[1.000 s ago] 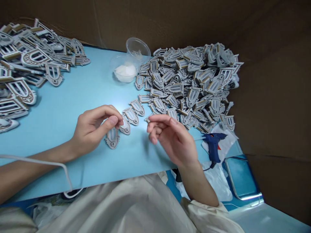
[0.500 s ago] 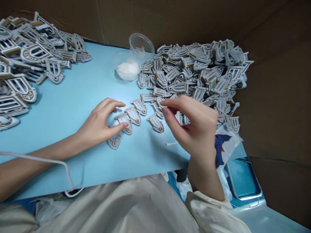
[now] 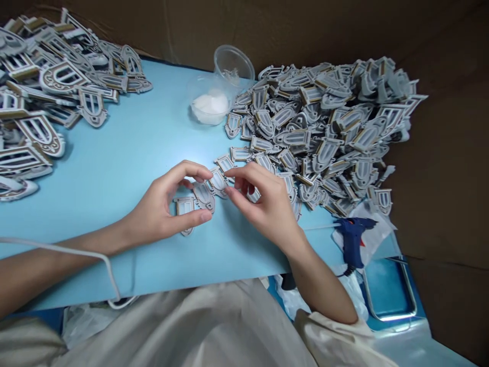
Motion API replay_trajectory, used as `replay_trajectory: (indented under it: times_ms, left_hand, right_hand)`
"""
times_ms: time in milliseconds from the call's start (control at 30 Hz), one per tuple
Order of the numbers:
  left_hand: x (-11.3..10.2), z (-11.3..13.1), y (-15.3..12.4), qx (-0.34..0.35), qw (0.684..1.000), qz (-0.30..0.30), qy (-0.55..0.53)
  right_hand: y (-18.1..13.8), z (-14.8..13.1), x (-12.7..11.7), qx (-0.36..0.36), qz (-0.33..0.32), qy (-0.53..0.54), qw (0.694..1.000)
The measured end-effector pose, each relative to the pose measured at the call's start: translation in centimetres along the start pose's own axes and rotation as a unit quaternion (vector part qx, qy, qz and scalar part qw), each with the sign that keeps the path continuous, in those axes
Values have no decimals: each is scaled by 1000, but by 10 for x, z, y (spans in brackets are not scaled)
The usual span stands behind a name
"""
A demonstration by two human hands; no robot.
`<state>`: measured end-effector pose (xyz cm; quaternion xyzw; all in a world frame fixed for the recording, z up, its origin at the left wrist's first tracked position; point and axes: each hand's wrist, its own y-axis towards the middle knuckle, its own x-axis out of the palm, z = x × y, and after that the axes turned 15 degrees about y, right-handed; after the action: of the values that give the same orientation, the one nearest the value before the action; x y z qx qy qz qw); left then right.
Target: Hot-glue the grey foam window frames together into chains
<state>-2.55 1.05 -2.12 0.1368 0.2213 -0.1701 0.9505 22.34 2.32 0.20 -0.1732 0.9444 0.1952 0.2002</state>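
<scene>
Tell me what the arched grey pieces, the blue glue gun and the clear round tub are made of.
The arched pieces look like grey-coated card or thin wood: matte faces, tan edges where cut; which of the two is unclear. The glue gun looks like moulded blue plastic, with a smooth sheen. The round tub looks like thin clear plastic, see-through with a glossy rim.

A light blue board (image 3: 95, 168) fills the middle of the scene, walled at the far side and right by brown cardboard (image 3: 290, 25). Near its far edge, a clear plastic tub (image 3: 209, 108) holds a white fluffy material, with a clear plastic cup (image 3: 234, 65) touching it on the far side. At near right, a blue hot glue gun (image 3: 352, 240) rests on a white plastic sheet (image 3: 376, 229), just beside a metal-framed blue tray (image 3: 387, 290).
</scene>
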Motion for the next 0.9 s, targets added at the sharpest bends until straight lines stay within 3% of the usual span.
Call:
replay_trajectory:
  times_ms: [133, 300, 667, 800, 900]
  left_hand:
    - [1, 3, 0, -10, 991, -24, -132]
    - [2, 9, -3, -39, 969, -65, -237]
    - [4, 10, -5, -63, 954, -86, -281]
    - [5, 15, -5, -97, 928, -92, -347]
    - [4, 20, -5, -156, 890, -100, -417]
  right_hand:
    - [0, 2, 8, -41, 29, 45, 998]
    - [-2, -1, 17, -121, 61, 19, 991]
    - [-1, 3, 24, -210, 103, -56, 971]
    - [-1, 1, 27, -248, 148, -81, 954]
    - [-2, 3, 28, -276, 176, -124, 937]
